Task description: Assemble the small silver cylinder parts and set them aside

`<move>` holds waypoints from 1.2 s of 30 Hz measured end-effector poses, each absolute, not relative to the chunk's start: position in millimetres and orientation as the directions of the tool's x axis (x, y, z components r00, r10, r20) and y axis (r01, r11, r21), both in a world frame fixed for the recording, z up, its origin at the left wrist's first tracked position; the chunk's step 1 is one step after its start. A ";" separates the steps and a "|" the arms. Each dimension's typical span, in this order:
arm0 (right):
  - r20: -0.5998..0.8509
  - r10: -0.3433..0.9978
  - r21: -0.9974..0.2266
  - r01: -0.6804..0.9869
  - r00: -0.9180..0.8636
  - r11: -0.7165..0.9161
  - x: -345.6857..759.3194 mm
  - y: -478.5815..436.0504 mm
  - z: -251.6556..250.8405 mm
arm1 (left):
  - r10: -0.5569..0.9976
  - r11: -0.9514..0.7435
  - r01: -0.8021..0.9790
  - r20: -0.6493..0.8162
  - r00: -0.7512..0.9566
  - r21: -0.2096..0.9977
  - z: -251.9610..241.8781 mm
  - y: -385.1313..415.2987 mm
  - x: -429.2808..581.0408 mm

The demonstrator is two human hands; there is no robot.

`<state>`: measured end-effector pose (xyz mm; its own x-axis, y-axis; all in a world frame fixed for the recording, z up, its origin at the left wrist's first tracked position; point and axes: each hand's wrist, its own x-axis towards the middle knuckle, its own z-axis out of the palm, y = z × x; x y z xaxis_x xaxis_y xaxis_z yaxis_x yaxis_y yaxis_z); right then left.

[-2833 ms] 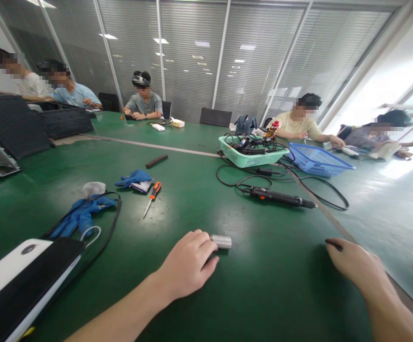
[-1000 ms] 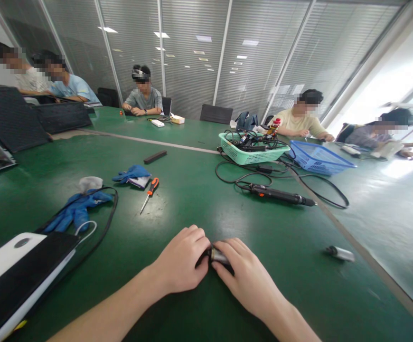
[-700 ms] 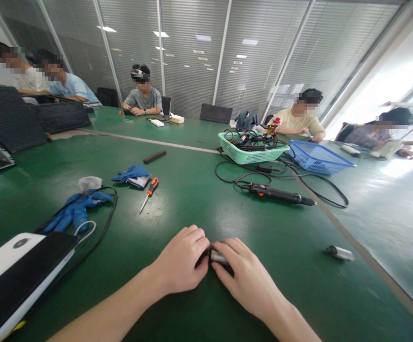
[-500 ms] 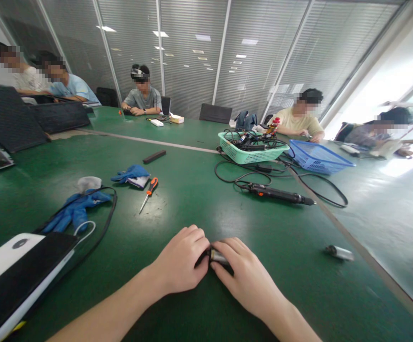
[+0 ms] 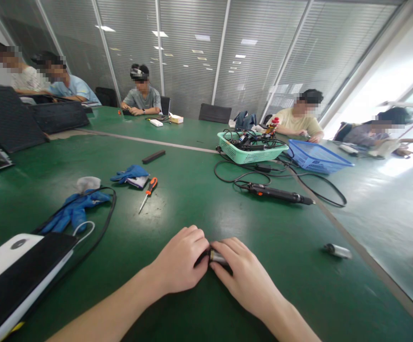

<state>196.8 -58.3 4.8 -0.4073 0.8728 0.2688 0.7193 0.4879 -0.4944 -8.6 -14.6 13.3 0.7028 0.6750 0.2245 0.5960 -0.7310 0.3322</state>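
Observation:
My left hand (image 5: 183,260) and my right hand (image 5: 244,275) meet low in the middle of the view, just over the green table. Between them lies a small silver metal cylinder (image 5: 218,257) with a dark end. The fingers of my right hand wrap round its silver body, while my left hand grips the dark end. Much of the cylinder is hidden under my fingers. A similar silver cylinder with a dark end (image 5: 338,251) rests on the table to the right, apart from my hands.
An electric screwdriver (image 5: 279,194) with a looping cable lies beyond my hands. Behind it stand a green basket (image 5: 252,156) of tools and a blue basket (image 5: 316,159). Leftward are an orange-handled screwdriver (image 5: 148,194), blue gloves (image 5: 74,209) and a black-and-white device (image 5: 21,275). Several people sit around the table.
Both hands keep their grip on the cylinder with hardly any movement. The view has shifted very slightly.

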 end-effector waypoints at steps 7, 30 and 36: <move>0.271 0.874 -0.509 0.710 -0.404 0.486 196.1 -58.3 5.4 | 0.675 -0.731 0.597 0.218 0.705 0.332 13.3 -14.6 -8.2; 0.280 0.869 -0.510 0.704 -0.407 0.494 197.0 -57.7 4.7 | 0.678 -0.727 0.596 0.226 0.699 0.341 8.6 -14.1 -8.1; 0.292 0.864 -0.510 0.697 -0.410 0.504 197.5 -57.4 3.3 | 0.679 -0.726 0.593 0.226 0.699 0.347 9.9 -14.1 -8.1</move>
<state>197.5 -57.4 3.3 -0.4101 0.8640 0.2922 0.6970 0.5035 -0.5105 -8.1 -14.1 9.9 0.6986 0.6787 0.2264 0.5932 -0.7264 0.3471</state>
